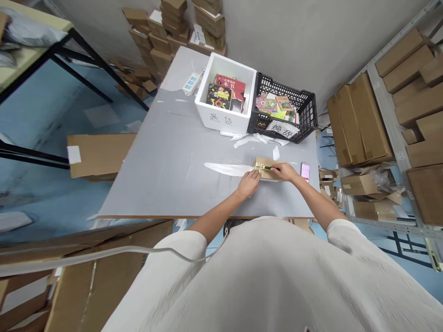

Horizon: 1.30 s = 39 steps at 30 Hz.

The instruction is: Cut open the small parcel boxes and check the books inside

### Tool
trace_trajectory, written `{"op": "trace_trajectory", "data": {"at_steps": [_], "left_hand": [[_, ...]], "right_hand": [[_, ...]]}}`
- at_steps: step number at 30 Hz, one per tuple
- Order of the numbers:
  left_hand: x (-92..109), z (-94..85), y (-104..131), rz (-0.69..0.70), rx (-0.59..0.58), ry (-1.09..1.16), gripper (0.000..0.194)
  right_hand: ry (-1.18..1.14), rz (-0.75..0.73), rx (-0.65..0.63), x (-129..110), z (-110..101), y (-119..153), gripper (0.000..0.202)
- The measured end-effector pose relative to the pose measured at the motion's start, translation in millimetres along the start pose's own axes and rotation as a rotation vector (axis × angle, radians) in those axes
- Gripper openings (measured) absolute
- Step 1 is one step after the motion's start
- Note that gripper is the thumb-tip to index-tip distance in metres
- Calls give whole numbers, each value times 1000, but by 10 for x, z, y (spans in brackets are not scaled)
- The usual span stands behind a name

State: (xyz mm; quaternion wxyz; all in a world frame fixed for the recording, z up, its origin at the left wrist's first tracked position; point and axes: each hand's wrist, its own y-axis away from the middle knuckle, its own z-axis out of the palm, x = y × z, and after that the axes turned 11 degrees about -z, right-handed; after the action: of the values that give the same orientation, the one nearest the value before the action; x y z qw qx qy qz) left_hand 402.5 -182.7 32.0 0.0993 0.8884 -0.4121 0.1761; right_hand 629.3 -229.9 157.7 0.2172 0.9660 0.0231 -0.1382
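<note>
A small cardboard box (260,162) with shiny clear tape lies on the grey table near its front edge. My left hand (248,184) grips the box at its near left corner, fingers bent against it. In my right hand (284,172) is a black and yellow utility knife (267,168), its front end on the taped top of the box. A strip of white paper (224,169) stretches left from the box. Right of my right hand lies a phone (305,171) with a lit screen.
At the table's back stand a white foam box (221,121) and a black plastic crate (309,110), both holding books. Torn white paper scraps (242,141) lie before them. A power strip (191,84) sits to their left. Shelves with cartons (408,101) stand on the right.
</note>
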Motion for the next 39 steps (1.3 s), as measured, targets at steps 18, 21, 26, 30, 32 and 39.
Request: {"op": "trace_trajectory", "data": {"at_steps": [18,21,26,30,32,39], "left_hand": [[42,-57,-57,-21,-9,-48,47],[46,-67,-104,-28,-32,-86,46],[52,-45,-172,-37,-30,-93,46],[77,-26,-177,-48,-39,-103,50],[87,-21,-170,-52,-47,-114,52],[92,-12,-141,-49,-54,-106,56]], "right_hand": [[109,34,-85,-120,-97,-37,45],[115,43,-97,-149,-120,-44,46],[121,59,-103,-195,-131,-48,46],[125,71,-100,-189,-95,-44,46],[127,73,-91,-185,-66,-45,46],[118,68,-89,-158,-23,-50,45]]}}
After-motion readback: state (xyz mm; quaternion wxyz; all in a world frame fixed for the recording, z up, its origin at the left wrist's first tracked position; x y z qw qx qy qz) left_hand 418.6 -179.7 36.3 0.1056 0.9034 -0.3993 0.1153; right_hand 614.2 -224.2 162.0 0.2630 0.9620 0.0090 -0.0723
